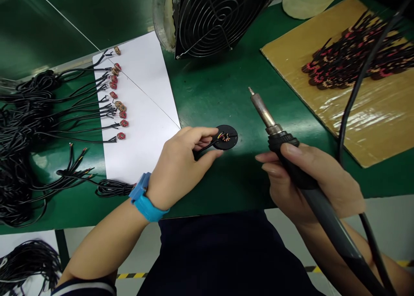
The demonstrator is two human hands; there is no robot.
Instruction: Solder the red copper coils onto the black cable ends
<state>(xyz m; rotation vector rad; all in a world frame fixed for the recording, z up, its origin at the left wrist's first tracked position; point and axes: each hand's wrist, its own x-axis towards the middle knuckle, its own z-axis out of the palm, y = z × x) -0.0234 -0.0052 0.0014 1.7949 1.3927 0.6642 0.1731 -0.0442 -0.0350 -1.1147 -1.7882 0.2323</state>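
My left hand [184, 158], with a blue band at the wrist, grips a round black disc [230, 144] by its left edge between thumb and fingers. A small ring-shaped part with coloured wires [225, 136] lies on the disc, and a black cable runs from it under my palm. My right hand [310, 179] is wrapped round the dark handle of a soldering iron [263, 110]. The iron points up and to the left, its tip above the green table [207, 89] and apart from the disc.
A white sheet [139, 89] at the left bears cables ending in small red and tan parts. Black cable bundles [22, 110] lie beyond it. A fan [220, 22] stands at the back; cardboard [326, 102] at the right holds piled wired parts [352, 59].
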